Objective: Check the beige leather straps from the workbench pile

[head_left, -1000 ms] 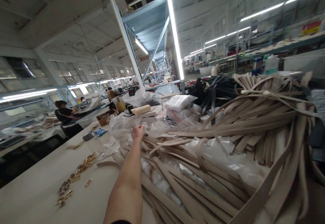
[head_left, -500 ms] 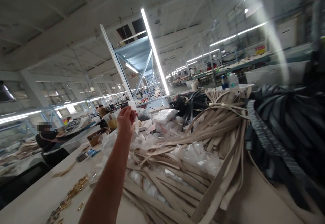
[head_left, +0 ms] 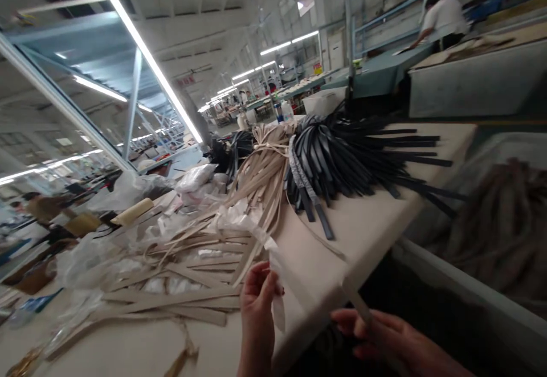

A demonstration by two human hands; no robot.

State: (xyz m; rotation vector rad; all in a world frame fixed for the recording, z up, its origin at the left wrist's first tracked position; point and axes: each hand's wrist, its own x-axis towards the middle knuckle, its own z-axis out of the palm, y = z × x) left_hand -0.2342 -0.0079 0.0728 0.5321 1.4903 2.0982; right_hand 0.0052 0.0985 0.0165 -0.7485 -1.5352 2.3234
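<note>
My left hand is raised near the table's front edge, its fingers pinched on a small clear plastic bag that hangs down from them. My right hand is low at the bottom right, off the table's edge, fingers curled around a thin pale strap that runs up toward the bag. Behind the hands, beige straps lie scattered over the white table.
A tied bundle of beige straps and a pile of black straps lie at the table's far side. Plastic bags and a cream roll sit at left. A person stands far right; blurred brown material lies right.
My left arm has pulled back from the strap pile with the plastic bag. My view has swung right and down. My right hand has come into view holding the strap.
</note>
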